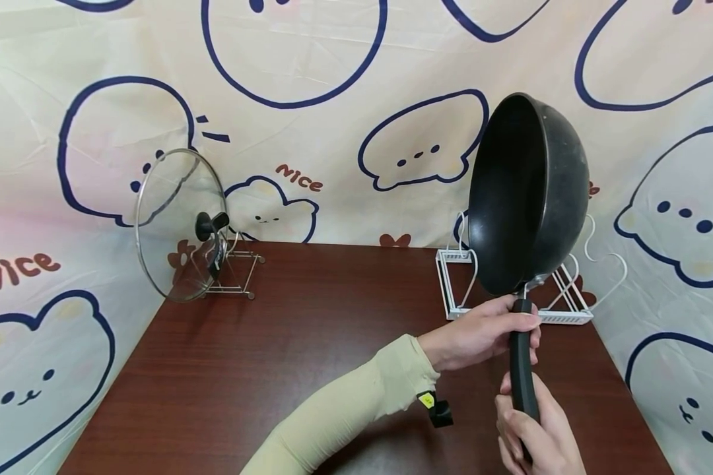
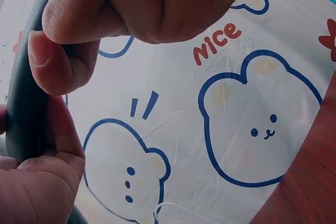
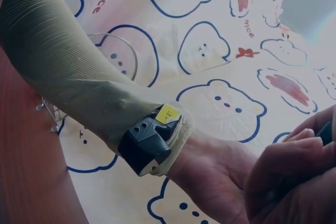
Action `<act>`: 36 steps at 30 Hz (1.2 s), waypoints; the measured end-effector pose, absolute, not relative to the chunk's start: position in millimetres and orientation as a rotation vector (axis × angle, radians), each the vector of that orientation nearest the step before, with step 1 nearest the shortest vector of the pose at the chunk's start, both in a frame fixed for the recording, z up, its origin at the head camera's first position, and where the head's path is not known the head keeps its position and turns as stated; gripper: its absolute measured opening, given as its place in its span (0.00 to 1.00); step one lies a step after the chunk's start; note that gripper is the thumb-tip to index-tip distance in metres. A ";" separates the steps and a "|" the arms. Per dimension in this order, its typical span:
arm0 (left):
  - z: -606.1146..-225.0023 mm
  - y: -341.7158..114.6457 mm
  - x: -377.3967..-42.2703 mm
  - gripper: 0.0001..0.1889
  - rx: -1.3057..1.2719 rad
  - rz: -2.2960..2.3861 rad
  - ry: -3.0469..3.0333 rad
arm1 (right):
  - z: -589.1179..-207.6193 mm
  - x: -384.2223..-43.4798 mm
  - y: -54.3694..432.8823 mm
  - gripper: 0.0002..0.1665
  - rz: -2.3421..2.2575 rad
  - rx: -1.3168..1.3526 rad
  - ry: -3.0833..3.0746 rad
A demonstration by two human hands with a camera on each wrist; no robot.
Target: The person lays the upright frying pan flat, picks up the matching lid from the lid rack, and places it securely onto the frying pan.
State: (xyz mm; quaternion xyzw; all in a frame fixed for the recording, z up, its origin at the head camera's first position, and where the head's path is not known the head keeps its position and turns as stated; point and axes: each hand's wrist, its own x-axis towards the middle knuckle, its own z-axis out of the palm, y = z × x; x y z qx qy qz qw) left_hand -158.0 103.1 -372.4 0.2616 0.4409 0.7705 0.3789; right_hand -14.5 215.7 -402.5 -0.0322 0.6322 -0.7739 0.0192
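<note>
A deep black frying pan (image 1: pixel 529 198) is held up on end in the head view, its open side facing left and its black handle (image 1: pixel 519 369) pointing down. My left hand (image 1: pixel 481 330) grips the handle's upper end, close under the pan, with the thumb across it. Lower down, my right hand (image 1: pixel 537 429) has its fingers curled round the same handle. Behind the pan stands a white wire rack (image 1: pixel 564 316), partly hidden by it. The left wrist view shows fingers on the dark handle (image 2: pixel 26 87) close up.
A clear glass lid (image 1: pixel 178 224) with a black knob stands upright in a small metal rack (image 1: pixel 237 288) at the table's back left. The brown table (image 1: pixel 309 316) meets a patterned cloth (image 1: pixel 344 218) at the back and both sides.
</note>
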 end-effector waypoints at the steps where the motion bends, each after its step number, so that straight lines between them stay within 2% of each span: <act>1: -371.9 103.3 -157.6 0.04 0.673 1.969 1.125 | -402.2 -14.1 215.1 0.15 -2.398 -0.084 1.975; 5: -368.9 103.0 -156.7 0.04 0.693 1.968 1.123 | -401.0 -12.3 213.4 0.14 -2.396 -0.065 2.006; 15: -363.9 96.5 -155.3 0.05 0.833 1.925 1.116 | -402.2 -10.9 210.4 0.20 -2.440 -0.261 1.999; 22: -358.8 94.4 -153.4 0.04 0.850 1.924 1.125 | -403.2 -9.9 209.9 0.20 -2.451 -0.284 1.988; 28: -357.0 91.7 -151.7 0.04 0.856 1.930 1.137 | -406.8 -13.5 209.7 0.26 -2.497 -0.554 1.829; 36: -359.8 87.4 -150.5 0.05 0.854 1.953 1.152 | -405.4 -16.2 210.3 0.30 -2.443 -0.657 1.790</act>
